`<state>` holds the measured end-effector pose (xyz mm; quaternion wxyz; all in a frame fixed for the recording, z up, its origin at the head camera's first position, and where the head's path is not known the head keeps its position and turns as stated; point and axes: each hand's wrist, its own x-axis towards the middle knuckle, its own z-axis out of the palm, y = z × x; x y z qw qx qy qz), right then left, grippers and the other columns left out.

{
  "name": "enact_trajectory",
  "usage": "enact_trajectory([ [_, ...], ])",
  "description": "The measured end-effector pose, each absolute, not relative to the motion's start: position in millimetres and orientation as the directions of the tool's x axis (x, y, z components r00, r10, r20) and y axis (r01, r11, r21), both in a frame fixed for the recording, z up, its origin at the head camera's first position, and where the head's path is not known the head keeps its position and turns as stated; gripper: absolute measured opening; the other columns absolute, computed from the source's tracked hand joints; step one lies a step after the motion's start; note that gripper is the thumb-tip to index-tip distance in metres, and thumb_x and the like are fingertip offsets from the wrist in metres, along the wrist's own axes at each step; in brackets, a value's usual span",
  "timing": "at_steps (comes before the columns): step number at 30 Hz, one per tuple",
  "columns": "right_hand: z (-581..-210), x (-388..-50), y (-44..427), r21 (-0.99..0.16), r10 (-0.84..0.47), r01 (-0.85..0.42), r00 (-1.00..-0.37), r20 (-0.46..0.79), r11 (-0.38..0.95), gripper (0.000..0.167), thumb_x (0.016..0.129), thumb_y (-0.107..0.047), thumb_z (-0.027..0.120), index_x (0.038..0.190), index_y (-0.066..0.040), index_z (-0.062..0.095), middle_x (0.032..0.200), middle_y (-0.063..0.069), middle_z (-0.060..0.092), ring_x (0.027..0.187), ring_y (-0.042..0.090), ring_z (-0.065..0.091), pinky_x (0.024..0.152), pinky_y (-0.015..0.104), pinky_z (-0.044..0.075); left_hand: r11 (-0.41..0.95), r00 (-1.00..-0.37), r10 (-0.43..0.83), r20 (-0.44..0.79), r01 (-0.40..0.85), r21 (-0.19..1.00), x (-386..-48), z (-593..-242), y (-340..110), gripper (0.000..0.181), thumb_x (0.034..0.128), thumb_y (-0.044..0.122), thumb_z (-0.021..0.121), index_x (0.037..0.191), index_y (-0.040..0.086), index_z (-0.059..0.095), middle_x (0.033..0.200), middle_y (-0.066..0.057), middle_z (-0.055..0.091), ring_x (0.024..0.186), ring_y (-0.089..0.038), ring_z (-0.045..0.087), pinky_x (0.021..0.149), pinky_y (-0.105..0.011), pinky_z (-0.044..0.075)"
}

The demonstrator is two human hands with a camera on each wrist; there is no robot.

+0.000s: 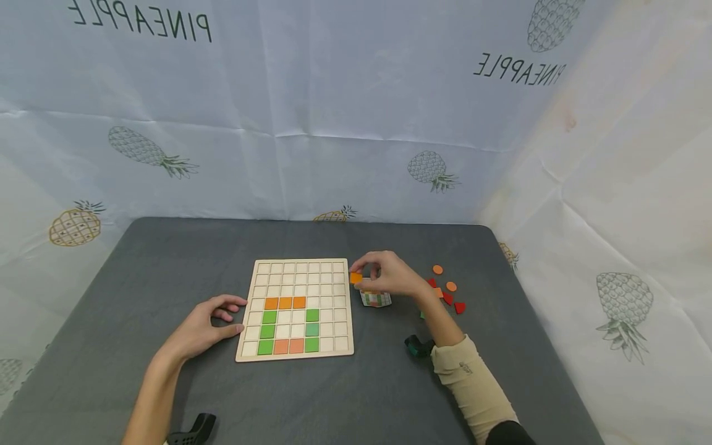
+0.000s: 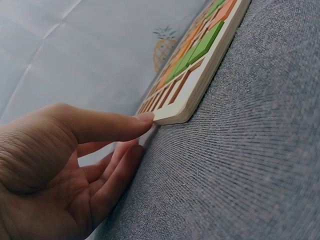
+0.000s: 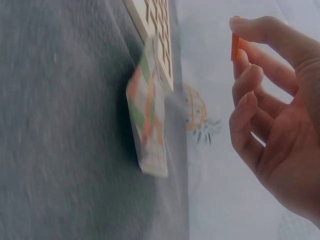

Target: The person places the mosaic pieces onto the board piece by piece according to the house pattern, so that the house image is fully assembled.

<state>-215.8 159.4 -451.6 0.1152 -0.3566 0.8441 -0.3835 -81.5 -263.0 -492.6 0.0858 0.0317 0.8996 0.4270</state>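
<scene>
A wooden grid board (image 1: 295,357) lies on the grey table, holding three orange squares (image 1: 285,303) in a row, green squares (image 1: 267,331) down two sides and two salmon squares (image 1: 288,346) between them at the bottom. My left hand (image 1: 199,327) touches the board's left edge with relaxed fingers; its thumb meets the corner (image 2: 175,119) in the left wrist view. My right hand (image 1: 389,274) pinches an orange square (image 3: 235,46) between thumb and finger, above the table beside the board's right edge. Below it lies a patterned card or packet (image 3: 149,107), partly hidden in the head view.
Right of my right hand lie orange discs (image 1: 437,269), several red pieces (image 1: 459,307) and an orange square, partly behind the forearm. A dark object (image 1: 418,347) is by the right forearm, another (image 1: 194,431) by the left. A pineapple-print curtain (image 1: 334,179) hangs behind the table.
</scene>
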Motion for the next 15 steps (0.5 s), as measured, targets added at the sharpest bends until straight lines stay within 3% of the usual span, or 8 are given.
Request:
enact_trajectory([
  [11,-461.1,-214.5,110.5,-0.703,-0.756,-0.551,-0.654,0.03,0.449,0.028,0.094,-0.018,0.084,0.121,-0.013,0.081,0.111,0.006,0.079,0.059,0.004,0.052,0.06,0.02,0.044,0.646,-0.984,0.118,-0.134,-0.027,0.763,-81.2,-492.8,-262.9,0.054,0.0922,0.015,0.087,0.14,0.002,0.065,0.125,-0.015,0.066,0.103,-0.019,0.06,0.08,-0.026,0.049],
  [15,-466.3,-211.8,95.2,-0.71,-0.77,-0.537,-0.638,-0.012,0.455,0.027,0.094,-0.02,0.084,0.12,-0.014,0.081,0.116,0.003,0.079,0.057,0.001,0.05,0.059,0.019,0.045,0.644,-0.984,0.121,-0.132,-0.023,0.765,-82.2,-493.4,-262.5,0.054,0.0923,0.014,0.087,0.14,0.002,0.065,0.125,-0.016,0.066,0.103,-0.02,0.06,0.08,-0.026,0.049],
])
